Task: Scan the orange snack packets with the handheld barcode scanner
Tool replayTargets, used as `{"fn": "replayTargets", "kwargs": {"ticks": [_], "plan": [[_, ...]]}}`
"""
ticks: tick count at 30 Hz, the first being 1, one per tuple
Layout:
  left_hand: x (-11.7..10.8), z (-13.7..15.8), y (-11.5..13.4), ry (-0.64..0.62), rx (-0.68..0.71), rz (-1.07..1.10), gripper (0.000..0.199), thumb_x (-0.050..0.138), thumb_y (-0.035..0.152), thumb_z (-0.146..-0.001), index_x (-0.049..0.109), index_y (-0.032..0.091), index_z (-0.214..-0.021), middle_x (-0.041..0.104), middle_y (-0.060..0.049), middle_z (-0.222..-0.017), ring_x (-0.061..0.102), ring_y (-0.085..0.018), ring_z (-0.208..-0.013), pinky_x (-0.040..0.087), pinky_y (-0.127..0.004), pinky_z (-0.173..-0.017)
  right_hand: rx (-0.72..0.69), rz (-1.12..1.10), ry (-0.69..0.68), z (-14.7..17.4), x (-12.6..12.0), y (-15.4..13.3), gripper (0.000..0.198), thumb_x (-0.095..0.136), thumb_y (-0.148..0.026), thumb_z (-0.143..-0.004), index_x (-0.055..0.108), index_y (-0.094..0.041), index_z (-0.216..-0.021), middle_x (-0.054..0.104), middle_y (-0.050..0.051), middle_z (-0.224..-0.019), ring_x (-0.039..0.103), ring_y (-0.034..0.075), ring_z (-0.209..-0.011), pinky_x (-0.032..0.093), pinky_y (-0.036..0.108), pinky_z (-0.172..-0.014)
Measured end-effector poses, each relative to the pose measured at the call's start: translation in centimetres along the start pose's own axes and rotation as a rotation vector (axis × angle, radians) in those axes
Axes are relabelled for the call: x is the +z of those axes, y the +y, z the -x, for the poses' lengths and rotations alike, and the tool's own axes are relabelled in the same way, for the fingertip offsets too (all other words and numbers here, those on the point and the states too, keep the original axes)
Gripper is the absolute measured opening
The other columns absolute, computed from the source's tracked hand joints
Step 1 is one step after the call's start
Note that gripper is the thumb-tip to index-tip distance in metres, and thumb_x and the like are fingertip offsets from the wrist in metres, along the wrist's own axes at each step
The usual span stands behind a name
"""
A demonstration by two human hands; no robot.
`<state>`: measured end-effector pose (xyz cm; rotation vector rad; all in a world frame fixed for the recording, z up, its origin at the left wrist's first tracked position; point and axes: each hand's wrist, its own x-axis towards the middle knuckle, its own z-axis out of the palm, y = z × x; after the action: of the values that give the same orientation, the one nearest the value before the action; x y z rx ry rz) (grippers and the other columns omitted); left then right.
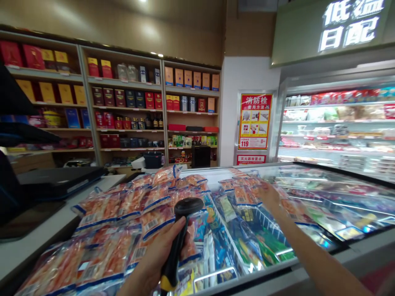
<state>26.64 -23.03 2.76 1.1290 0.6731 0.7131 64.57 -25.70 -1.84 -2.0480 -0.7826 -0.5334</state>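
Observation:
My left hand (157, 253) is wrapped round the handle of a black barcode scanner (177, 238) with a yellow lower end; its head is up. Clear packs of orange-pink frozen food with blue edges (101, 209) are piled behind and to the left of it. My right arm stretches across the freezer, and my right hand (268, 194) is at a smaller group of similar packs (245, 193). The fingers of that hand are smeared by motion, so whether they grip a pack cannot be made out.
The chest freezer (259, 274) has wire baskets (226, 234) of bagged goods under its glass. On the left stands a counter (61, 222) with a black device (58, 181). Behind are shelves of boxes (129, 96), a fire hydrant notice (254, 121) and an upright chiller (336, 127).

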Motion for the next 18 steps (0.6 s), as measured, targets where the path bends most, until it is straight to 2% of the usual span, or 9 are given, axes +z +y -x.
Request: {"fn": "replayTargets", "kwargs": {"ticks": [3,4,7,9,13,15,18], "plan": [[-1.1,-0.3,0.4,0.04,0.007,0.026,0.029,0.05,0.043,-0.066,0.05,0.013,-0.068,0.049,0.002,-0.048,0.041,-0.005,-0.034,0.029,-0.016,-0.035,-0.124,-0.09,-0.255,0.9,5.0,-6.8,0.035,0.033,-0.033,-0.073,0.056,-0.015,-0.091,0.06,0.006,-0.083,0.053,0.016,-0.077,0.038,0.026,-0.069],[-1.4,-0.5,0.5,0.052,0.002,0.029,0.029,0.05,0.043,-0.066,0.05,0.013,-0.07,0.049,0.002,-0.048,0.041,-0.005,-0.034,0.029,-0.016,-0.034,-0.178,-0.087,-0.307,1.4,6.5,-9.0,0.035,0.035,-0.034,-0.073,0.055,-0.014,-0.093,0.06,0.007,-0.083,0.053,0.016,-0.079,0.037,0.025,-0.069],[-2.4,-0.9,0.7,0.099,0.0,0.036,0.03,0.051,0.043,-0.066,0.051,0.013,-0.074,0.05,0.002,-0.049,0.042,-0.006,-0.034,0.028,-0.016,-0.034,-0.379,-0.034,-0.332,3.2,10.3,-14.7,0.04,0.044,-0.031,-0.069,0.047,-0.017,-0.106,0.054,0.006,-0.1,0.047,0.018,-0.091,0.033,0.028,-0.075],[-2.9,-1.2,0.7,0.132,-0.002,0.033,0.032,0.05,0.043,-0.066,0.051,0.014,-0.077,0.05,0.002,-0.049,0.042,-0.006,-0.035,0.028,-0.016,-0.035,-0.436,-0.005,-0.326,4.3,12.0,-17.1,0.044,0.049,-0.029,-0.066,0.044,-0.021,-0.109,0.05,0.006,-0.107,0.043,0.02,-0.095,0.032,0.031,-0.075],[-3.6,-1.3,0.8,0.163,-0.036,0.003,0.033,0.05,0.045,-0.066,0.05,0.014,-0.078,0.049,0.002,-0.047,0.041,-0.006,-0.034,0.028,-0.016,-0.034,-0.46,0.105,-0.314,5.0,13.1,-18.9,0.027,0.044,-0.028,-0.071,0.051,-0.024,-0.097,0.052,0.004,-0.099,0.044,0.019,-0.089,0.03,0.03,-0.07],[-3.8,-1.0,0.9,0.143,-0.015,-0.001,0.032,0.049,0.045,-0.066,0.05,0.014,-0.076,0.049,0.002,-0.048,0.041,-0.006,-0.034,0.028,-0.016,-0.034,-0.508,0.131,-0.274,4.8,12.2,-18.3,0.023,0.037,-0.028,-0.076,0.054,-0.024,-0.091,0.053,0.003,-0.094,0.044,0.017,-0.087,0.029,0.029,-0.07],[-3.6,-0.3,1.0,0.092,0.026,0.0,0.031,0.049,0.044,-0.066,0.048,0.014,-0.071,0.049,0.002,-0.049,0.042,-0.006,-0.036,0.029,-0.016,-0.035,-0.575,0.139,-0.192,4.8,9.1,-16.2,0.027,0.032,-0.03,-0.079,0.054,-0.023,-0.093,0.054,0.004,-0.091,0.044,0.016,-0.086,0.027,0.029,-0.072]]}}
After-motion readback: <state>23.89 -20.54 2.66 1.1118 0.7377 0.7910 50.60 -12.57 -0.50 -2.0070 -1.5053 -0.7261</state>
